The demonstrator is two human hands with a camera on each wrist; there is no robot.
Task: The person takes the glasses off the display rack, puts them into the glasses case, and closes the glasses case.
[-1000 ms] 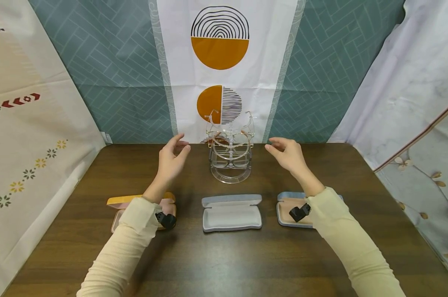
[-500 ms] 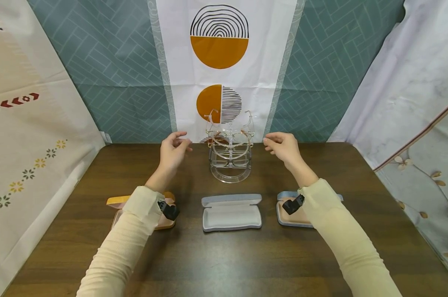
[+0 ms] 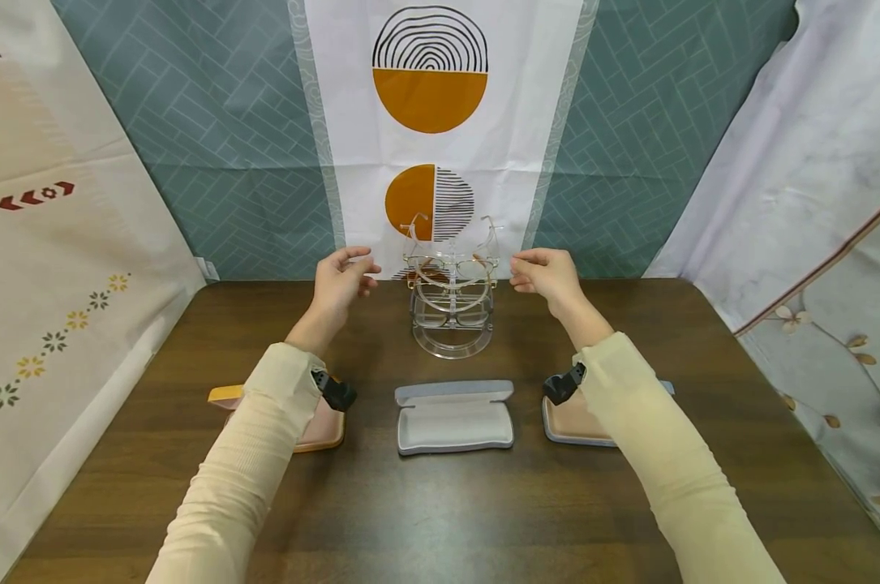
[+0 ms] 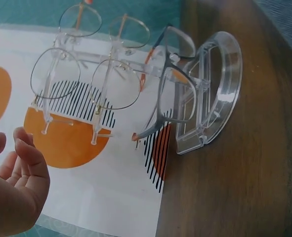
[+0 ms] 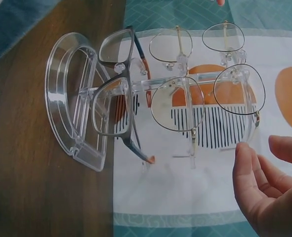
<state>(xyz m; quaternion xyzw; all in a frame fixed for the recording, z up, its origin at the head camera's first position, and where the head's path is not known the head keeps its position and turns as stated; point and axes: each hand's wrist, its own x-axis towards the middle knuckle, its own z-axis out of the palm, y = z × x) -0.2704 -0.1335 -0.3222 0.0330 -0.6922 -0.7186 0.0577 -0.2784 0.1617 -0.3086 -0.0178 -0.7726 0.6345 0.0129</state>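
Note:
A clear acrylic stand (image 3: 452, 345) at the back middle of the table carries three pairs of glasses. Its top pair has thin gold rims (image 3: 450, 266); the lowest pair has a dark frame (image 3: 452, 318). My left hand (image 3: 355, 264) hovers just left of the top pair, fingers loosely curled and holding nothing. On the other side my right hand (image 3: 527, 269) mirrors it, also empty. In the left wrist view the gold-rimmed glasses (image 4: 86, 84) and the dark frame (image 4: 173, 94) hang clear of my fingers (image 4: 24, 163). The right wrist view shows a gap between the gold rims (image 5: 207, 98) and my fingers (image 5: 247, 168).
Three open glasses cases lie in a row nearer me: a pink and orange one (image 3: 323, 426), a grey one (image 3: 454, 418) and a blue and pink one (image 3: 571, 422). Patterned cloth hangs behind the brown table (image 3: 440, 519) and on both sides.
Both hands have risen and drawn inward toward the top pair of glasses on the stand. The stand, glasses and cases have not moved.

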